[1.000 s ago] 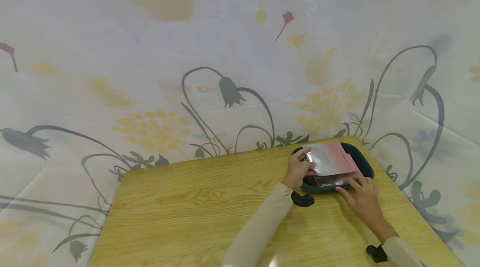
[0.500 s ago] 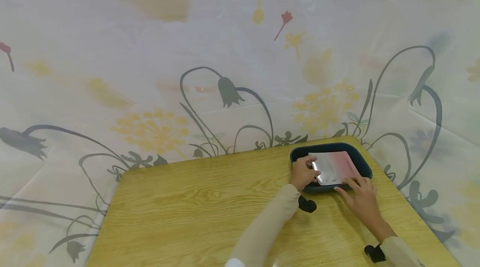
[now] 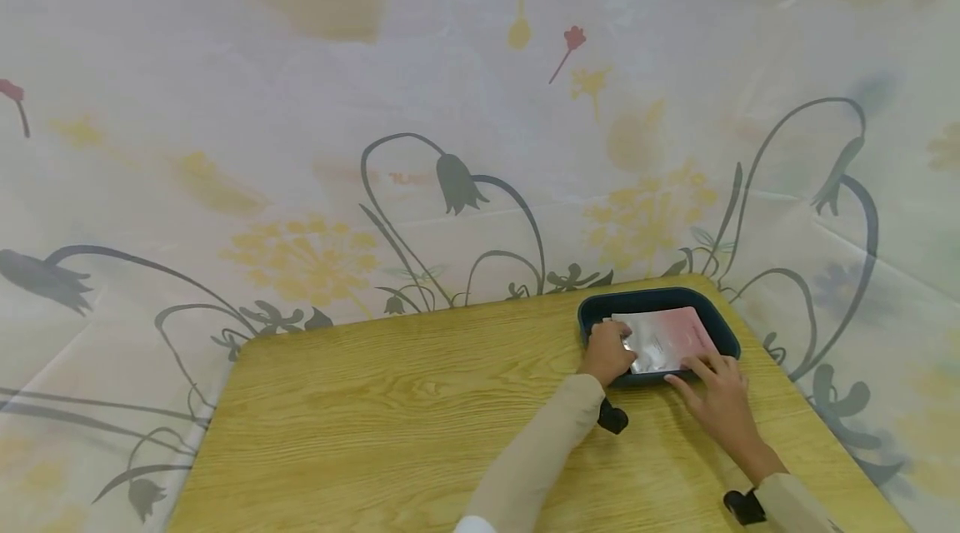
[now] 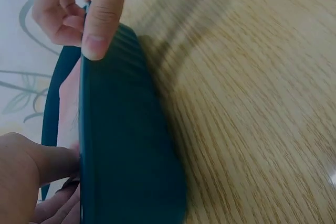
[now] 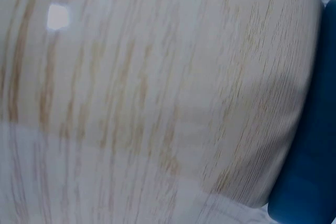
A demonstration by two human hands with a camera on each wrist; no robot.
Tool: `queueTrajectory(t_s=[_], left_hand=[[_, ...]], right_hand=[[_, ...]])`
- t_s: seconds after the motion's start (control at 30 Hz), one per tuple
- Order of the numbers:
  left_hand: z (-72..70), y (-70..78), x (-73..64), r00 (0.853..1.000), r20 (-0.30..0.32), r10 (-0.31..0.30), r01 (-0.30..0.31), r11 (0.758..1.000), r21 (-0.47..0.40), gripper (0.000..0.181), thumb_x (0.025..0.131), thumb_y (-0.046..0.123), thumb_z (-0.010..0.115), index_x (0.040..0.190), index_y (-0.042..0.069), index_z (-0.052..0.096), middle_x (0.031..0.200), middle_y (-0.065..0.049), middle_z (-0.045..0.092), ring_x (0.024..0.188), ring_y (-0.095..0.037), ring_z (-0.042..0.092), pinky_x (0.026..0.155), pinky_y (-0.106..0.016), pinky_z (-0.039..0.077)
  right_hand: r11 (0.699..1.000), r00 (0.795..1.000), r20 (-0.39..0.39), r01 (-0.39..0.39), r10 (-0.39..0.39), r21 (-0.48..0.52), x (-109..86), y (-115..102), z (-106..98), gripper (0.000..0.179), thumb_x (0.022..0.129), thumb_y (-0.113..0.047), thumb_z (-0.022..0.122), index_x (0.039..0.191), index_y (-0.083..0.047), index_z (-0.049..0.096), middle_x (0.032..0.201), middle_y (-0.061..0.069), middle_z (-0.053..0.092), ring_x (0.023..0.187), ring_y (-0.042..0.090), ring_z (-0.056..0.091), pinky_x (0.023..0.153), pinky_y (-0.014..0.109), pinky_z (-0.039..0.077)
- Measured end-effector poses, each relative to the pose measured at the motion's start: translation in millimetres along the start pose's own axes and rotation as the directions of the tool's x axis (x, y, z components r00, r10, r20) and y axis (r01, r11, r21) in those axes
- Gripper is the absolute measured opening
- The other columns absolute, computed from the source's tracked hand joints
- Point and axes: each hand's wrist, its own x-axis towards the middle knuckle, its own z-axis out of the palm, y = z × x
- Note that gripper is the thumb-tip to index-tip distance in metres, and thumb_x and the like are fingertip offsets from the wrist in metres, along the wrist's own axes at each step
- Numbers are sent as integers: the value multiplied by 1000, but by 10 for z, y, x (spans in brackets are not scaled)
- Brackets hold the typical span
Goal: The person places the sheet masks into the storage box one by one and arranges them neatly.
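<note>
A flat silver-and-pink foil packet lies inside a dark teal tray at the table's right rear. My left hand reaches over the tray's left end and pinches the packet's silver edge; its fingertips are partly hidden. At the near rim, my right hand grips the tray, thumb outside and fingers inside. That grip shows in the left wrist view, where the thumb presses the outer wall. Only the tray's outer side appears in the right wrist view, with neither hand visible there.
The wood-grain table stretches away to the left of the tray. Behind it hangs a pale flower-printed cloth. Black straps with camera units sit at both wrists.
The packet has come down from a raised position over the tray to lie inside it. My left hand has lowered with it. The right hand stays at the near rim.
</note>
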Motion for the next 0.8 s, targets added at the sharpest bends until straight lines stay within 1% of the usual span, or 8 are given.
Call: queueTrajectory(t_s=[0.17,0.23,0.37,0.47,0.57,0.67,0.73,0.8], left_hand=[[-24,-11,-2,998,55,-15,10,995,97,25,79,6,71,104,9,73,104,-1,65,98,-14,58,75,-19,49],[-54,-26,-5,997,82,6,-16,993,121,27,80,4,66,106,9,72,107,-2,63,101,-15,57,76,-20,49],[-167,-70,-45,985,121,124,-141,980,142,28,81,3,61,107,7,72,108,-3,63,105,-15,55,84,-19,47],[-252,-88,-102,966,130,223,-242,958,153,25,83,2,60,104,7,73,104,-1,66,101,-13,56,85,-18,46],[-307,-92,-175,944,130,304,-325,926,191,25,85,1,57,102,9,74,103,0,65,97,-12,56,84,-16,45],[-348,-106,-241,926,122,356,-376,894,244,25,86,4,57,103,11,73,105,0,63,95,-13,55,84,-15,44],[-382,-119,-277,922,118,370,-388,886,254,24,86,6,57,104,11,73,106,-1,62,94,-14,54,83,-16,43],[-422,-147,-309,922,117,369,-387,890,241,23,87,7,58,105,12,73,107,-1,60,96,-13,53,80,-14,43]], right_hand=[[1000,1000,-3,-6,6,6,-9,0,10,34,57,-5,85,84,-6,64,93,12,55,85,38,44,63,55,32],[1000,1000,3,-6,6,5,-9,9,8,34,58,-5,84,85,-6,64,94,12,55,85,37,44,63,55,32],[1000,1000,18,-5,5,-2,1,19,-7,33,59,-6,84,86,-5,64,94,11,55,84,36,44,63,56,33],[1000,1000,27,-2,2,-15,9,15,-33,33,59,-7,84,85,-6,64,92,10,55,82,37,44,61,57,34],[1000,999,38,-2,3,-25,26,1,-63,31,60,-9,84,84,-7,64,90,8,54,82,36,44,59,58,35],[1000,999,54,-5,7,-26,54,-14,-72,30,61,-10,84,83,-8,64,88,8,55,82,36,44,59,58,35],[1000,998,65,-6,7,-24,72,-19,-69,29,62,-11,84,83,-8,64,88,8,55,82,35,44,60,57,34],[1000,997,76,3,-1,-24,84,-18,-60,29,61,-10,84,82,-8,64,87,8,54,81,35,44,61,57,35]])
